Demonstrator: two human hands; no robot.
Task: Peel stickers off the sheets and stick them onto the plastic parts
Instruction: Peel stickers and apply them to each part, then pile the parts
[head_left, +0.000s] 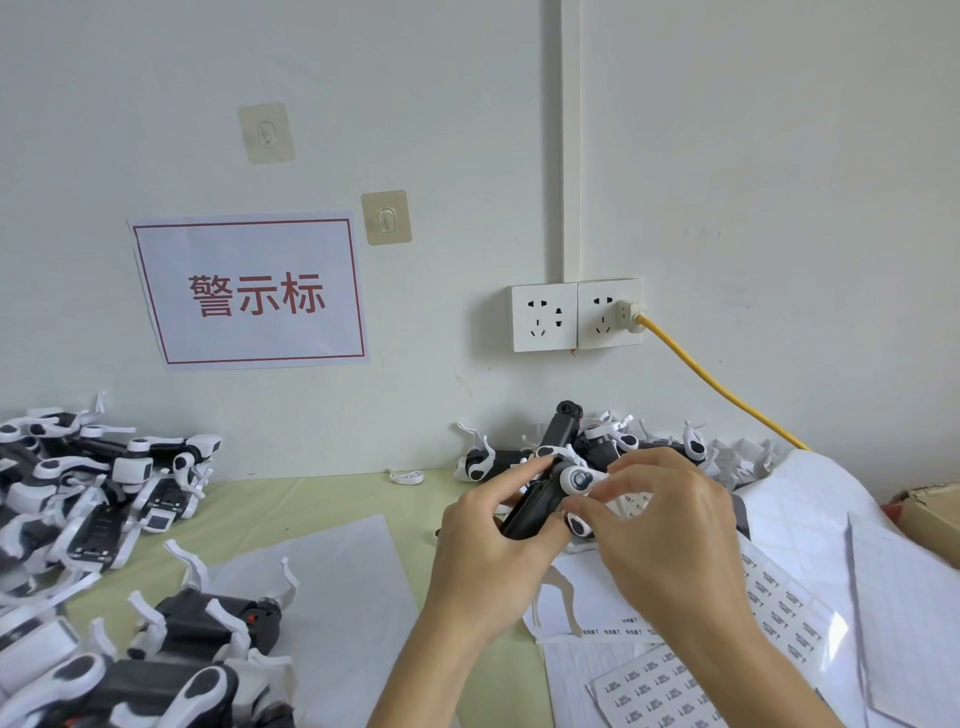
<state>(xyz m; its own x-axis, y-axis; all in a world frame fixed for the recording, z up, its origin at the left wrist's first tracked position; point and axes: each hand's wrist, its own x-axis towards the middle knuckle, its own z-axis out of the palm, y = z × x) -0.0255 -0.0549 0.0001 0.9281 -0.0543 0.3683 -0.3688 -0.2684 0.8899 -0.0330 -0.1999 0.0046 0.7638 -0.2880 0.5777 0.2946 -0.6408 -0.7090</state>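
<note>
My left hand (485, 540) grips a black and white plastic part (545, 493) and holds it up over the table, its long black body tilted toward the wall. My right hand (660, 525) has thumb and fingertips curled in at the part's white round joint (576, 480); whether a sticker sits under them is hidden. Sticker sheets (670, 686) with rows of small printed labels lie below my right forearm.
Heaps of the same plastic parts lie at the left (98, 483), at the front left (171, 654) and against the wall behind my hands (613, 441). White backing paper (332, 571) covers the table's middle. A yellow cable (717, 384) runs from the wall socket. A cardboard box (930, 514) sits far right.
</note>
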